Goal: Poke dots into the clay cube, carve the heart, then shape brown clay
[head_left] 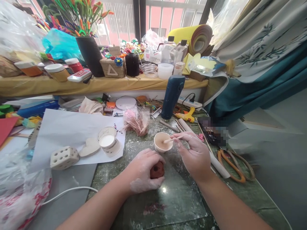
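Observation:
My left hand (146, 171) is wrapped round a reddish-brown lump of clay (157, 171) with a dark hollow in its side. Between the fingers of my right hand (192, 153) is a thin pale stick (170, 140), perhaps a brush; its tip dips into a small paper cup (157, 145) of cloudy tan liquid. The cup stands just beyond the clay. White dust coats both hands. Under them lies a clear sheet (182, 195) with reddish crumbs near its front.
A clay die (64, 157), a heart-shaped piece (90, 147) and a white cup (107, 140) sit on white paper at left. Behind stand a bag of reddish clay (136, 123) and a blue bottle (171, 99). Orange scissors (231, 166) and a white rod (219, 166) lie right.

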Available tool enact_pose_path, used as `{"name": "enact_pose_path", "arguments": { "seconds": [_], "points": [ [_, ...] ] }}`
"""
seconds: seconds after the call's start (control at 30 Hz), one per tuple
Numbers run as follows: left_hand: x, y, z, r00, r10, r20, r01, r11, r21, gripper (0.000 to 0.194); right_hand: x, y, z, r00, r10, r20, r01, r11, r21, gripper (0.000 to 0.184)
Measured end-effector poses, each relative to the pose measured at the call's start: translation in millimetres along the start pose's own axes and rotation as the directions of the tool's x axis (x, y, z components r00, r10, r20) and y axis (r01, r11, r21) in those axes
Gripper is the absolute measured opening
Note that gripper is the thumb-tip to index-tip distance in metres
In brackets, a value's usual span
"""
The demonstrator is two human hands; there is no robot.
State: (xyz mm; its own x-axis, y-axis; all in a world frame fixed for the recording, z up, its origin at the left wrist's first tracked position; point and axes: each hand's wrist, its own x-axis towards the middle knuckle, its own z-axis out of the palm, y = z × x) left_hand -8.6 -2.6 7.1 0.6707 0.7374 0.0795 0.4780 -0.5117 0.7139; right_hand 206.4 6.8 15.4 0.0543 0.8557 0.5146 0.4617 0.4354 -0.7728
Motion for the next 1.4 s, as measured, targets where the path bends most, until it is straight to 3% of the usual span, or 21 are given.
{"name": "enact_pose_path", "arguments": {
  "seconds": [0.3,0.47,0.57,0.67,0.97,1.1,1.23,1.4],
  "points": [
    [-0.7,1.1,-0.9,1.000,-0.011,0.003,0.011,1.000,-0.015,0.042,1.4,1.9,0.3,0.996,0.069,-0.053,-0.065,0.996,0.059,0.009],
    [-0.6,1.9,-2.0,1.000,0.009,-0.004,-0.009,1.000,-0.020,0.044,-5.7,-11.3,-7.0,0.942,0.135,-0.308,-0.015,0.932,0.361,0.009],
    [0.5,2.6,-2.9,1.000,0.011,0.009,-0.011,1.000,-0.010,0.039,-15.7,-23.5,-6.5,0.975,0.116,-0.189,-0.016,0.887,0.462,0.009],
    [1.7,2.6,-2.2,1.000,0.011,0.011,-0.011,1.000,0.016,0.027,-25.9,-30.0,-3.0,0.998,0.056,-0.002,-0.050,0.907,0.417,0.013],
    [1.7,-0.2,2.1,1.000,0.026,-0.004,-0.026,0.999,0.046,0.026,-25.7,-24.5,-2.4,0.962,-0.132,0.238,0.077,0.971,0.225,0.021],
    [1.5,-1.1,3.3,0.999,0.033,-0.008,-0.032,0.999,0.033,0.024,-21.7,-29.3,-3.9,0.948,-0.156,0.279,0.080,0.961,0.263,0.026],
    [2.7,-1.4,4.1,0.998,0.052,-0.019,-0.052,0.998,0.030,0.019,-18.6,-33.6,-1.3,0.903,-0.276,0.329,0.173,0.935,0.309,0.017],
    [2.9,-1.2,3.6,0.999,0.052,-0.017,-0.052,0.998,0.028,0.022,-19.3,-33.5,-1.0,0.958,-0.204,0.201,0.157,0.961,0.228,0.015]
  ]
}}
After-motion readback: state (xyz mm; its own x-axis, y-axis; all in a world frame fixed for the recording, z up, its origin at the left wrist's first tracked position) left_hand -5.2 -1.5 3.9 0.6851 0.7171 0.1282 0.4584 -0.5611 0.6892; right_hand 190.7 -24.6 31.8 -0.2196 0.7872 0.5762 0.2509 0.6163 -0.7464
